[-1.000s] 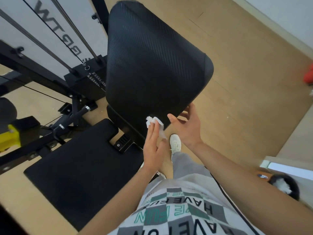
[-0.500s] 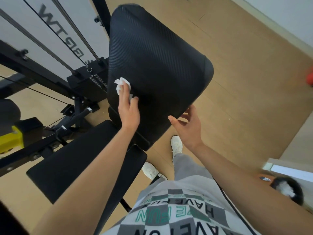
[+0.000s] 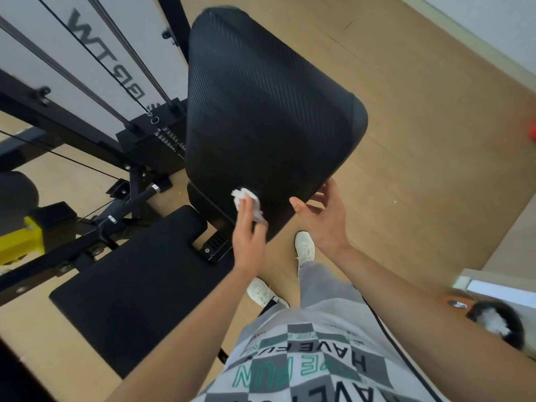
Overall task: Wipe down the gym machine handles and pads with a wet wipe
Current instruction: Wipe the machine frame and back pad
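Observation:
The black ribbed back pad (image 3: 261, 105) of the gym machine stands tilted in the middle of the view. My left hand (image 3: 249, 242) presses a crumpled white wet wipe (image 3: 246, 200) flat against the pad's lower part, fingers straight. My right hand (image 3: 324, 219) grips the pad's lower right edge, thumb on the front face and fingers round the rim. The black seat pad (image 3: 139, 280) lies below and to the left of my left arm.
The machine's frame, cables and weight stack (image 3: 156, 140) rise at the left, with a short black handle bar (image 3: 142, 198) and a yellow part (image 3: 20, 242) near the floor. My white shoes stand on the wood floor. A black bin holding white tissue (image 3: 496, 323) sits at the right.
My left hand went up the pad's left side with the wipe, then came back down to its lower part. My right hand stayed on the pad's edge.

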{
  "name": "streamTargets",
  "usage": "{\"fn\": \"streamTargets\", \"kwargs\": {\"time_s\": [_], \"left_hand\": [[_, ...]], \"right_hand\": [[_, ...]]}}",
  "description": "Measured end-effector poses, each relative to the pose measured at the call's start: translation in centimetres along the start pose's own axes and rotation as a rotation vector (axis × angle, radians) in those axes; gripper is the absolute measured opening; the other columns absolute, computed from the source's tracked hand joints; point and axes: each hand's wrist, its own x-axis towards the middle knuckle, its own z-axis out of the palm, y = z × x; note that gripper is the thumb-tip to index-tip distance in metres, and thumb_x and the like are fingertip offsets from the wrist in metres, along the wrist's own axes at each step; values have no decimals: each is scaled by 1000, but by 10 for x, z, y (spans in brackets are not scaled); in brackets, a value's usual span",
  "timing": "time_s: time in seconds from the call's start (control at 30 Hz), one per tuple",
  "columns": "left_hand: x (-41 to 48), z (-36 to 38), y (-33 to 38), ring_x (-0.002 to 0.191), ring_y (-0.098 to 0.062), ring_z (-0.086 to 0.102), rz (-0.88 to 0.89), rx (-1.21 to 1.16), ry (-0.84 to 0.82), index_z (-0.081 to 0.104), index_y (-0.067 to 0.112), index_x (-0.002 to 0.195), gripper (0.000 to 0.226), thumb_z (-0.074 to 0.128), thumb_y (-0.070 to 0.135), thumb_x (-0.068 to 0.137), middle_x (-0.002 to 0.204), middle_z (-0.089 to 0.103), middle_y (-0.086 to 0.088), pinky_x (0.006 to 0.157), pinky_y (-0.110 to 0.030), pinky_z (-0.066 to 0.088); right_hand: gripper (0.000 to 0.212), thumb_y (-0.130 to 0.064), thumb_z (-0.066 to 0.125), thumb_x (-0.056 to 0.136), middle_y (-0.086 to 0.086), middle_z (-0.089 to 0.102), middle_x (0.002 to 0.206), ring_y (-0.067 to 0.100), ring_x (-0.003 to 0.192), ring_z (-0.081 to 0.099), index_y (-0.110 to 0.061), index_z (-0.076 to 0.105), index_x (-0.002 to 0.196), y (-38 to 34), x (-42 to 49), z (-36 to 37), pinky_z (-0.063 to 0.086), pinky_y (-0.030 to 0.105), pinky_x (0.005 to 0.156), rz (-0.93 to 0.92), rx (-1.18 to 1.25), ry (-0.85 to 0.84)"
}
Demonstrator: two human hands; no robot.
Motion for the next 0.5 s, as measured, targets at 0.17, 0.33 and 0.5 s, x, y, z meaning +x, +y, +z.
{"fn": "streamTargets", "kwargs": {"time_s": [0.17, 0.33, 0.5], "left_hand": [[76, -47, 26, 133, -7, 43, -80, -11, 146, 24, 30, 163, 66, 45, 24, 101, 148, 39, 14, 110, -27, 30], [112, -61, 56, 140, -2, 40, 12, -12, 203, 23, 32, 162, 63, 41, 21, 103, 161, 38, 4, 114, -21, 30], [59, -20, 47, 135, -1, 47, 93, -9, 157, 28, 27, 161, 65, 41, 25, 98, 156, 46, 0, 118, -26, 35]], "right_hand": [[55, -32, 81, 86, -33, 61, 111, -6, 104, 62, -42, 46, 127, 0, -1, 3, 59, 17, 82, 15, 1, 20], [57, -32, 81, 87, -32, 59, 111, -5, 104, 62, -39, 45, 130, 0, -1, 3, 58, 17, 80, 2, 4, 19], [57, -32, 82, 86, -28, 61, 113, -2, 105, 63, -44, 45, 128, 0, -1, 2, 59, 20, 82, -8, 1, 13]]}}
